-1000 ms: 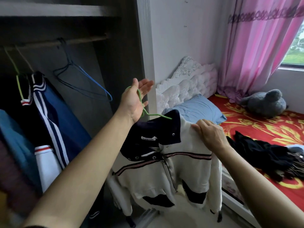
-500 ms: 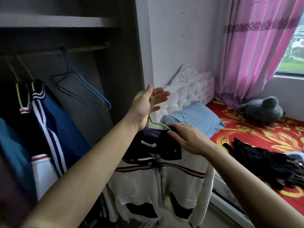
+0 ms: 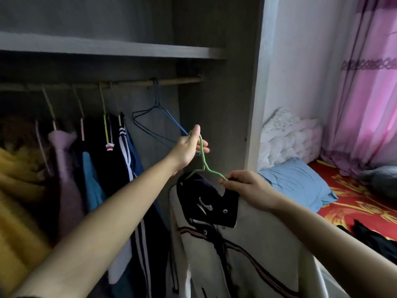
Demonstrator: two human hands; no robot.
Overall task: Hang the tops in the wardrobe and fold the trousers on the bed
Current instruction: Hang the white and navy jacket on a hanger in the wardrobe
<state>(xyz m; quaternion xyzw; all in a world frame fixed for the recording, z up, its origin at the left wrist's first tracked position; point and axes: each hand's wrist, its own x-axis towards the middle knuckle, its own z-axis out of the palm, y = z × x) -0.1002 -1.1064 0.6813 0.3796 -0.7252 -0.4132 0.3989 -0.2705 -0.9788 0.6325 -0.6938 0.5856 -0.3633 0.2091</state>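
Note:
A white top with a dark navy collar (image 3: 217, 214) hangs on a green wire hanger (image 3: 204, 162) in front of the open wardrobe. My left hand (image 3: 190, 147) pinches the hanger's hook, raised toward the wooden rail (image 3: 171, 81) but well below it. My right hand (image 3: 242, 187) grips the hanger's right shoulder together with the collar. Dark trousers (image 3: 373, 239) lie on the red bedspread (image 3: 356, 201) at the right edge.
Several garments (image 3: 90, 164) hang on the rail's left part. An empty blue wire hanger (image 3: 159, 117) hangs near the rail's right end, just behind my left hand. A wardrobe shelf (image 3: 129, 47) runs above the rail. A blue pillow (image 3: 298, 181) lies on the bed.
My view turned left toward the wardrobe. Both hands carried the top on its hanger leftward into the wardrobe opening, and my right hand moved from the top's shoulder to the hanger's arm at the collar.

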